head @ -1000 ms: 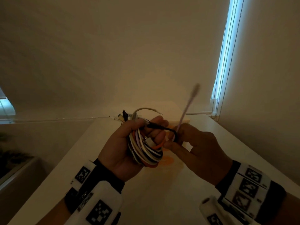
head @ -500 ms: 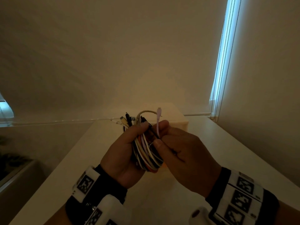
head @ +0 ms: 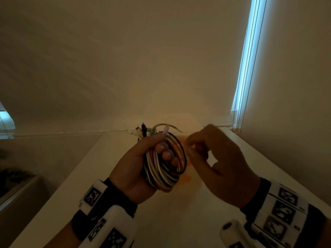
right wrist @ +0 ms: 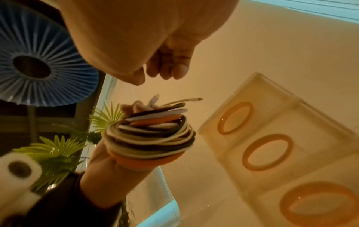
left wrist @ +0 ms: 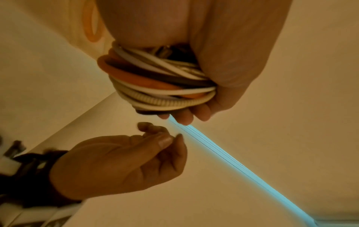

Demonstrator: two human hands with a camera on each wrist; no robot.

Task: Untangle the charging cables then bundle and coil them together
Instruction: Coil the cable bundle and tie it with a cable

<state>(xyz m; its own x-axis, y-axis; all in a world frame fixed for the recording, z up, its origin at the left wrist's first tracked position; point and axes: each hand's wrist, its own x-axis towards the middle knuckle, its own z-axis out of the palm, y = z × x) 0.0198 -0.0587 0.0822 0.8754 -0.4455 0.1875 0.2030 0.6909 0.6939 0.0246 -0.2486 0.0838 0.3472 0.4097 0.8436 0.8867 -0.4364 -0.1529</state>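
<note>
1. My left hand [head: 141, 163] holds the coiled cables [head: 165, 163] above the table [head: 179, 221], fingers curled through the loops so that they cannot spring open.
2. My right hand [head: 220, 163] hovers just beside the coil, fingers loosely bent, holding nothing.
3. The plugs [head: 143, 130] stick out on top.

The room is dim and amber-tinted. Cool blue daylight leaks in a bright strip at the window blind [head: 248, 56], the only strong source. The right hand [head: 220, 161] beside it smears with motion blur; wrist views bend at their edges.
</note>
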